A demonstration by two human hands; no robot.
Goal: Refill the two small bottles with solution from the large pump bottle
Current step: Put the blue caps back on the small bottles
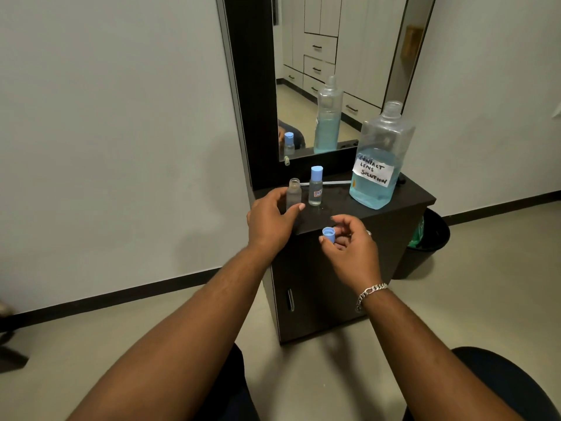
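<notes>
On the dark cabinet top (403, 205) stand two small clear bottles. The left small bottle (294, 189) has no cap; my left hand (268, 221) curls round its lower part, thumb in front of its base. The right small bottle (315, 189) wears a blue cap and stands free. My right hand (349, 244) pinches a loose blue cap (328, 234) in front of the cabinet edge, its open side toward me. The large clear bottle (379, 165), labelled contact lens solution and about half full of blue liquid, stands at the right with an open neck.
A thin white tube (334, 182) lies on the top behind the small bottles. A mirror (334, 71) rises behind and reflects the bottles. A black bin (434, 241) with a green bag stands to the right of the cabinet. My knees are at the bottom.
</notes>
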